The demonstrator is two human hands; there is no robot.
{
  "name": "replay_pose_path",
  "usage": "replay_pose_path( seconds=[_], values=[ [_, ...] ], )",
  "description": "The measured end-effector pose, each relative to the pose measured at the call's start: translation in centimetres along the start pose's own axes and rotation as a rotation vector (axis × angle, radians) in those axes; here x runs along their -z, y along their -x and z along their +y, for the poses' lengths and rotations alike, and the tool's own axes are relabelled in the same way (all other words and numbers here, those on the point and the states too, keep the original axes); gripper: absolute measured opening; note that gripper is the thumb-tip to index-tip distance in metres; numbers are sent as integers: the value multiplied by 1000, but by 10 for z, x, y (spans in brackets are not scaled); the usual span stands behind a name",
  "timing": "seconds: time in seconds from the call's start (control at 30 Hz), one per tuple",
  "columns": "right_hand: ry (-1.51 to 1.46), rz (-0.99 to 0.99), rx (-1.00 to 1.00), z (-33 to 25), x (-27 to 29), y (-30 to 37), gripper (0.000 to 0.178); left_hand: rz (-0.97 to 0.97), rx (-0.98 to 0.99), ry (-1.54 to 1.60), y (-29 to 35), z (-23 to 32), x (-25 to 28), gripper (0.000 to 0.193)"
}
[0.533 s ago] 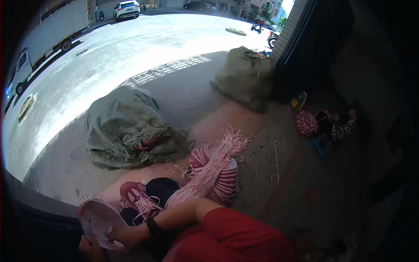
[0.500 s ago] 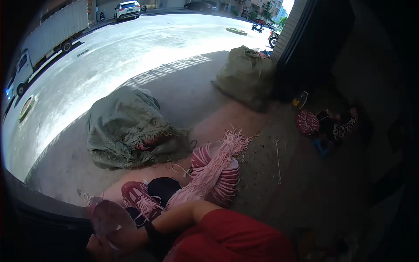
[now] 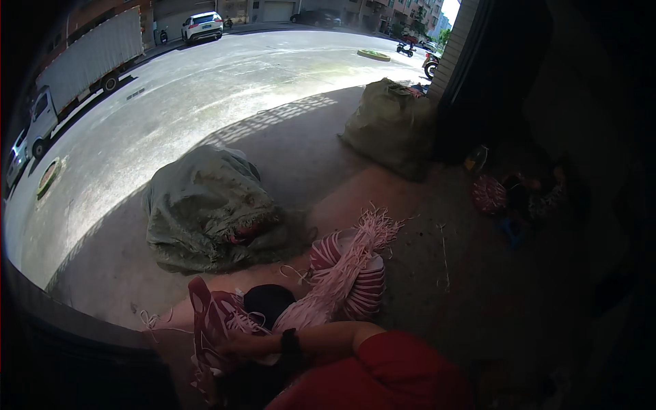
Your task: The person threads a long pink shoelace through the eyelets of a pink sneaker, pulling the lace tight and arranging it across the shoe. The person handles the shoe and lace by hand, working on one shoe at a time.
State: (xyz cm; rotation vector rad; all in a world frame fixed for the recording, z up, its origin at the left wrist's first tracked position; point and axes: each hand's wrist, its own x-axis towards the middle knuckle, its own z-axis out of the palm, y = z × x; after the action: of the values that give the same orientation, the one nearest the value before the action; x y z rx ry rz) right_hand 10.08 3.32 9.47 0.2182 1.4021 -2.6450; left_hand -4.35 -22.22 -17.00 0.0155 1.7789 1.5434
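Observation:
My right hand, at the end of a bare forearm with a dark wristband, is closed on a maroon shoe upper. The upper stands tilted on the left. My left hand is dim below it, with its fingers hard to make out. Just beside the held piece lies another maroon shoe upper threaded with pink laces. A dark rounded thing sits to its right. Past that, a long bundle of loose pink laces drapes over nested maroon shoe uppers.
A large green sack slumps ahead, with reddish pieces at its mouth. Another full sack stands by the dark pillar. To the right in shadow lie a striped pink bundle, a clear bottle and a blue thing. A truck stands outside.
My right hand has moved right and up. The upper, earlier low at the left with its pale inside showing, now stands raised with its maroon side in view. The view has shifted slightly.

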Motion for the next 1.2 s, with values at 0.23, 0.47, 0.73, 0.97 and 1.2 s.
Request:
replay_pose_path(
  seconds=[0.23,0.47,0.73,0.97,1.2],
  values=[
    [380,-128,42,61,43,-18,22,153,-271,-529,28,53,45,24],
    [-443,178,19,8,44,52,28,-10,-345,-618,169,281,-46,36],
    [-576,251,181,4,130,12,26,-333,-618,-499,149,200,-155,74],
    [-313,213,188,5,136,27,32,-102,-659,-789,131,178,-178,39],
    [-536,502,-539,111,95,57,61,10,-670,-689,150,198,-169,26]
  ],
)
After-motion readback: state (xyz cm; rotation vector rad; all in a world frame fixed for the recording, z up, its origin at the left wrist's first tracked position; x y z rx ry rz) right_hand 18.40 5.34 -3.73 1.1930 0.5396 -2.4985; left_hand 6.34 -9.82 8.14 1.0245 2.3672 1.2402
